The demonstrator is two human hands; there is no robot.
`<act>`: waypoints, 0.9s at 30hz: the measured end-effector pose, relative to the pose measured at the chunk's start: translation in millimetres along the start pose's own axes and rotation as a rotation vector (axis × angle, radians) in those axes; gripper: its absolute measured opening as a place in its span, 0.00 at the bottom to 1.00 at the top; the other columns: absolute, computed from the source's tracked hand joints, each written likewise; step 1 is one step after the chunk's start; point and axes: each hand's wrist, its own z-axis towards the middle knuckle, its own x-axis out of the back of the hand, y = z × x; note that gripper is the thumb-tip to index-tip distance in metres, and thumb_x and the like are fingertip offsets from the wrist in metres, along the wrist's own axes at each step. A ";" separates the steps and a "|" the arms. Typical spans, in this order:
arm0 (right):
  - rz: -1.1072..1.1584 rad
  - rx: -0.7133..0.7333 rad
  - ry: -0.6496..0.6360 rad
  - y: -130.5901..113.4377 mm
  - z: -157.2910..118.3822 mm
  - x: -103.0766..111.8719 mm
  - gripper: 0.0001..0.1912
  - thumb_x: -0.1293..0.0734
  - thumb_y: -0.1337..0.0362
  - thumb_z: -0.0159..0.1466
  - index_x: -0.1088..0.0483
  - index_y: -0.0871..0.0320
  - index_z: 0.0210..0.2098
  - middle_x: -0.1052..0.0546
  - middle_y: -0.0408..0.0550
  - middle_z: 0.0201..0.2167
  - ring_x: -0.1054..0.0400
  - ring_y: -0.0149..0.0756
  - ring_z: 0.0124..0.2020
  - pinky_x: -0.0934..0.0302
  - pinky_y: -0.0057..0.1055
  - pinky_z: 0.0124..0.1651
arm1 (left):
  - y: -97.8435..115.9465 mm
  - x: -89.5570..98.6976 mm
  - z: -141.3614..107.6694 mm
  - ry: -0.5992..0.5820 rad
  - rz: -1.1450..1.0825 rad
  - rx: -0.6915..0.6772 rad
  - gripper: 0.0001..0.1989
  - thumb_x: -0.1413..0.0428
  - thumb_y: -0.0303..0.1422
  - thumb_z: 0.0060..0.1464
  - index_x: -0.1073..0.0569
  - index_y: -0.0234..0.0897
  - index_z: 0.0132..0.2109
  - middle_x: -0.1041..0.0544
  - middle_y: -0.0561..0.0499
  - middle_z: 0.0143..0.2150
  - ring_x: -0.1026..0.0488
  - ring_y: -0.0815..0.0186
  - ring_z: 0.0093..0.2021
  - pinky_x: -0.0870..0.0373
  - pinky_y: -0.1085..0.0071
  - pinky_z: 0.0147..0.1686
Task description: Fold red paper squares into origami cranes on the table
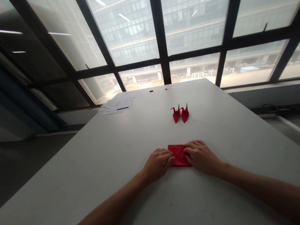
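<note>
A small folded red paper [179, 155] lies on the white table [131, 137], with crease lines across its face. My left hand [159, 163] grips its left edge, thumb and fingers curled together there. On the opposite edge, my right hand [200, 156] pinches the paper, its fingertips over the upper right part. Both hands rest low against the tabletop, and they cover the paper's side edges. Farther off stand two red origami cranes side by side, a left crane [176, 115] and a right crane [185, 115], untouched by either hand.
Loose white paper sheets [118, 102] are spread at the table's far left, with a dark pen-like strip [122, 108] on them. Two small dark round spots mark the far end. Large framed windows [160, 33] rise beyond it. A blue curtain [5, 83] hangs at left.
</note>
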 end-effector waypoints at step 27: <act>0.354 -0.134 0.088 16.9 1.7 -6.0 0.16 0.38 0.75 0.60 0.27 0.55 0.45 0.24 0.47 0.38 0.32 0.39 0.41 0.39 0.37 0.49 | -14.5 -10.6 -1.0 0.024 -0.027 0.007 0.14 0.45 0.27 0.60 0.25 0.44 0.52 0.25 0.49 0.57 0.28 0.64 0.56 0.41 0.61 0.64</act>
